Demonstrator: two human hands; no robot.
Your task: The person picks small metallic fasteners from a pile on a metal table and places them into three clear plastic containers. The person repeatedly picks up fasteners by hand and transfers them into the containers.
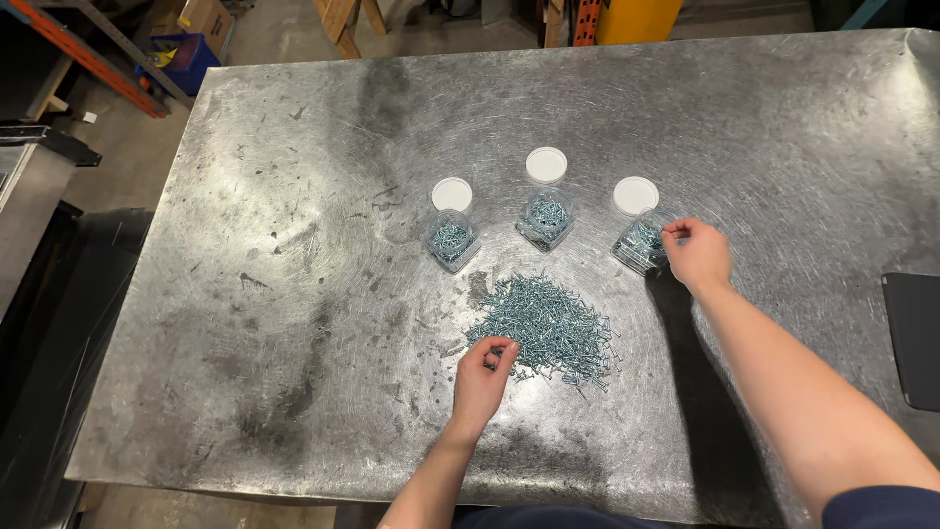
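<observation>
Left hand (484,370): fingers pinched on screws at the near edge of the screw pile (544,327).
Right hand (695,253): fingertips closed at the rim of the right jar (641,242).
Counter (294,294): pile mid-counter, before three open jars.

- We see a loose pile of silvery-blue screws (543,328) spread on the tabletop (294,294).
- We see the right jar (641,245), clear, open, tilted, part-filled with screws, its white lid (635,195) just behind.

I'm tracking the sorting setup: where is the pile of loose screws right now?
In the head view, the pile of screws lies mid-table on the metal table, just in front of the three open jars, with the left hand picking at its near edge.
</observation>
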